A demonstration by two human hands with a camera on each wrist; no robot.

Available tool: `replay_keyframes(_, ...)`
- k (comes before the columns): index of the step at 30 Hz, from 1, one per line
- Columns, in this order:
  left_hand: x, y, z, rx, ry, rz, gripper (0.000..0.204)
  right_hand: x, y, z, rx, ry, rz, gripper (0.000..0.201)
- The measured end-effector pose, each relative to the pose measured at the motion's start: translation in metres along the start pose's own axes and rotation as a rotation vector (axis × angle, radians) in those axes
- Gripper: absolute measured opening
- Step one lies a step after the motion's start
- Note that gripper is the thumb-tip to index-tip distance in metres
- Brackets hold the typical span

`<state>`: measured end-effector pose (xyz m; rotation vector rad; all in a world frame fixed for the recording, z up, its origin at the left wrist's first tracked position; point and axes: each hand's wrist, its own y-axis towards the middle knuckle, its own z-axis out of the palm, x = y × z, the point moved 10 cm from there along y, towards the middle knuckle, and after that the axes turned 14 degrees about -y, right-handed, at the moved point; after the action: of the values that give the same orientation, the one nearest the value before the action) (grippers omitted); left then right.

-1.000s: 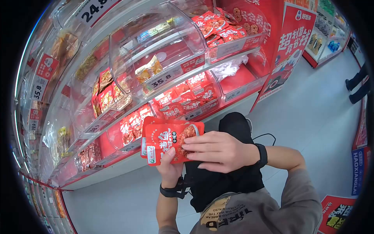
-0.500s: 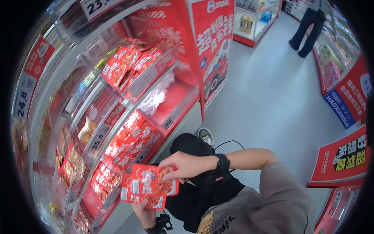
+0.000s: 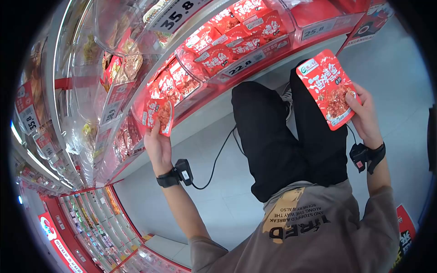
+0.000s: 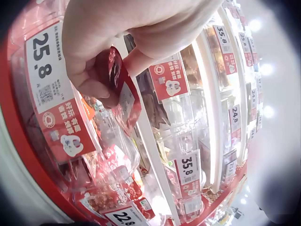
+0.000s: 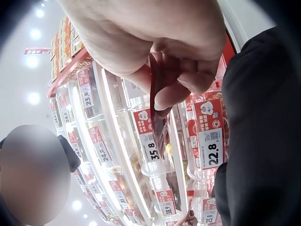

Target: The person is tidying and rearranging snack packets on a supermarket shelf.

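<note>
In the head view my left hand (image 3: 158,148) pinches a red snack pouch (image 3: 160,117) by its lower edge, thumb across the printed front. That pouch overlaps the front of a low clear bin of similar red pouches (image 3: 175,82). Far to the right, my right hand (image 3: 365,116) grips another red snack pouch (image 3: 327,86) by one end, out past the right knee and facing up. Seen from the left wrist, thumb and fingers close round the pouch's edge (image 4: 126,101). The right wrist view shows the other pouch (image 5: 156,94) edge-on between thumb and curled fingers.
Curved shelves with clear bins run along the left and top. A fuller bin of red pouches (image 3: 243,36) sits behind a 22.8 price tag (image 3: 243,64). A black cable (image 3: 214,170) loops from the left wrist camera past the black-trousered legs (image 3: 273,141).
The hands were together over the lap with overlapping pouches. Now they are wide apart, one pouch in each, the left moved toward the bins. The head view swung right, then back.
</note>
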<state>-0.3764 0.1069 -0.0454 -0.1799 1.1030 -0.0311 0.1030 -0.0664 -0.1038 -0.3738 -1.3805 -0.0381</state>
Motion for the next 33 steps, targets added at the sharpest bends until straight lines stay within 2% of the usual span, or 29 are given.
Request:
replay_keyframes(3,-0.005,0.033,0.005,-0.049,0.053,-0.047,0.025,0.000,0.003,-0.005,-0.008,0.060,-0.013,0.036)
replay_keyframes(5,-0.001,0.063,0.002,-0.020,0.077,-0.146,0.023,0.004,0.004,-0.009,-0.040,0.087,-0.013,0.039)
replay_keyframes(6,0.004,0.073,0.008,-0.005,0.085,-0.195,0.023,0.002,0.004,-0.013,0.013,0.104,-0.015,0.042)
replay_keyframes(9,0.013,0.102,0.022,-0.009,0.141,-0.206,0.022,-0.008,0.003,-0.034,-0.103,0.103,0.005,0.044)
replay_keyframes(10,0.015,0.114,0.030,0.091,0.191,-0.190,0.023,-0.014,0.004,-0.041,-0.114,0.100,0.014,0.044)
replay_keyframes(12,0.014,0.128,0.029,0.017,0.251,-0.092,0.024,-0.029,0.004,-0.057,-0.135,0.093,0.035,0.045)
replay_keyframes(15,0.015,0.160,0.003,-0.095,0.388,0.022,0.041,-0.040,0.001,-0.069,-0.195,0.102,0.088,0.044)
replay_keyframes(16,0.011,0.177,-0.004,-0.077,0.407,0.048,0.040,-0.043,0.000,-0.073,-0.212,0.112,0.097,0.044)
replay_keyframes(17,0.005,0.182,-0.012,-0.019,0.717,0.104,0.040,-0.046,0.000,-0.076,-0.229,0.121,0.105,0.043)
replay_keyframes(19,-0.008,0.156,0.030,0.034,1.370,0.279,0.041,-0.052,0.000,-0.080,-0.252,0.130,0.112,0.043)
replay_keyframes(21,-0.001,0.143,0.058,0.217,1.894,0.491,0.043,-0.055,0.001,-0.085,-0.266,0.130,0.106,0.042)
replay_keyframes(22,0.000,0.143,0.061,0.188,1.940,0.414,0.049,-0.055,0.002,-0.085,-0.258,0.133,0.108,0.041)
replay_keyframes(25,0.002,0.158,0.050,0.293,1.682,0.453,0.041,-0.057,0.002,-0.084,-0.229,0.145,0.105,0.041)
replay_keyframes(26,0.002,0.170,0.032,0.208,1.264,0.287,0.038,-0.058,0.003,-0.083,-0.211,0.150,0.099,0.041)
replay_keyframes(27,0.012,0.164,0.042,0.125,0.843,0.128,0.036,-0.058,0.004,-0.082,-0.192,0.154,0.093,0.041)
replay_keyframes(29,0.029,0.166,0.044,0.089,0.434,-0.046,0.034,-0.056,0.002,-0.080,-0.215,0.162,0.096,0.041)
replay_keyframes(31,0.035,0.170,0.050,0.183,0.466,-0.088,0.034,-0.055,0.001,-0.078,-0.223,0.161,0.094,0.040)
replay_keyframes(33,0.038,0.175,0.045,0.177,0.507,-0.122,0.036,-0.056,-0.001,-0.079,-0.215,0.151,0.093,0.040)
